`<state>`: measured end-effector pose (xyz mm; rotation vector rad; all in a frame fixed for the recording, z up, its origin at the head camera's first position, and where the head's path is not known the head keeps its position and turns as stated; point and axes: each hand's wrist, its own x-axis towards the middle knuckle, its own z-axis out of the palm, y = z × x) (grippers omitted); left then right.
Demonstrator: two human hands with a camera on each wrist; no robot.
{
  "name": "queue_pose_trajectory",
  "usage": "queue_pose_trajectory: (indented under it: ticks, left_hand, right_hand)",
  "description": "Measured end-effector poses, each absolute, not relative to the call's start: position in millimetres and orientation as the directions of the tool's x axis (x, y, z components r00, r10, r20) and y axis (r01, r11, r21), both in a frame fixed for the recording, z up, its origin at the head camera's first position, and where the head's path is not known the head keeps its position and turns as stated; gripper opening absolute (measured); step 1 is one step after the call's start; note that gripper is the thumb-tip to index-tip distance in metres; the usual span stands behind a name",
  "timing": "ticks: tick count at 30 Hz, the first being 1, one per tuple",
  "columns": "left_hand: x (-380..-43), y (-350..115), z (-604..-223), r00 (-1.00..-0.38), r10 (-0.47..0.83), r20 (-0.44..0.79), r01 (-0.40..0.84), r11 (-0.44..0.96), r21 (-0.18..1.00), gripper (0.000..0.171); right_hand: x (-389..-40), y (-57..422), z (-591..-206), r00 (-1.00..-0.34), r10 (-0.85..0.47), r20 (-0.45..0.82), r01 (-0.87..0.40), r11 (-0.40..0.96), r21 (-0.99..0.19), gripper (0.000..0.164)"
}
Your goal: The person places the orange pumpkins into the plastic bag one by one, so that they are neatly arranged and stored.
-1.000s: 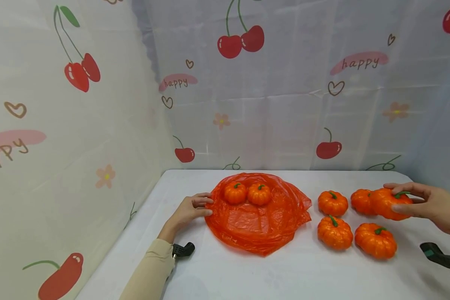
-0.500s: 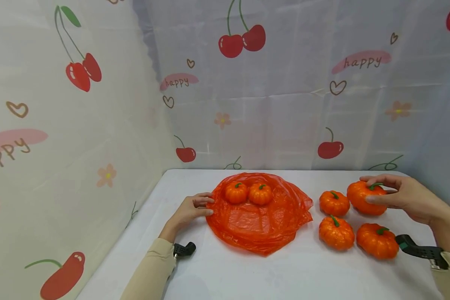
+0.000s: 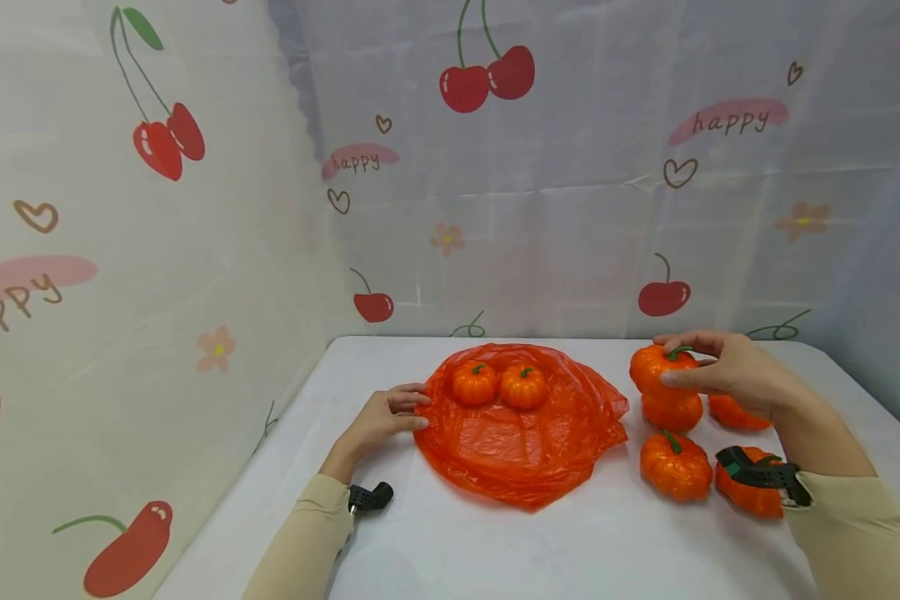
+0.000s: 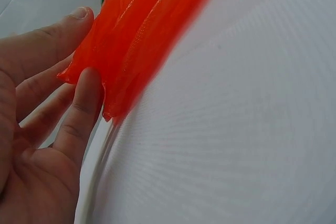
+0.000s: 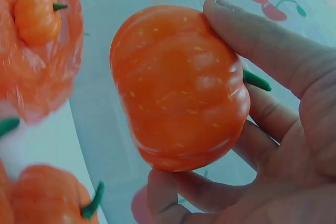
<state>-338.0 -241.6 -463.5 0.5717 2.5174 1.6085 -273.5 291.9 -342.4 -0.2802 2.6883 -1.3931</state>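
An orange-red plastic bag lies spread on the white table, and two small pumpkins sit at its far side. My left hand holds the bag's left edge; in the left wrist view the thin plastic lies between thumb and fingers. Off to the right, my right hand grips an orange pumpkin with a green stem, thumb on one side and fingers on the other. In the head view it overlaps another pumpkin behind the bag's right corner.
Nearer me, right of the bag, a pumpkin rests on the table. Another pumpkin is partly hidden by the right wrist strap, and one more pumpkin by the right hand. Cherry-printed curtains hang behind and left.
My right hand has carried its pumpkin leftward, from the far right to over the pumpkin nearest the bag. The left hand has stayed at the bag's edge.
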Motion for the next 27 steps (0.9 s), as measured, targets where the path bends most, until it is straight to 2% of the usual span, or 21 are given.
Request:
queue_pose_trajectory:
  ticks: [9, 16, 27]
  left_hand:
    - [-338.0, -243.1, -463.2, -0.922, 0.367, 0.123, 0.269, 0.378, 0.886, 0.037]
    - [-336.2, -241.8, -463.6, -0.925, 0.361, 0.118, 0.259, 0.372, 0.891, 0.036]
    - [-337.8, -242.2, -461.7, -0.929, 0.354, 0.103, 0.241, 0.372, 0.896, 0.036]
  right_hand:
    - [-289.1, 250.8, -341.6, -0.967, -0.254, -0.009, -0.124, 0.503, -0.855, 0.057]
    - [-302.3, 218.5, -347.9, -0.958, -0.285, 0.039, -0.171, 0.455, -0.874, 0.049]
    - [-319.2, 185.1, -368.1, -0.963, -0.268, 0.022, -0.161, 0.510, -0.845, 0.044]
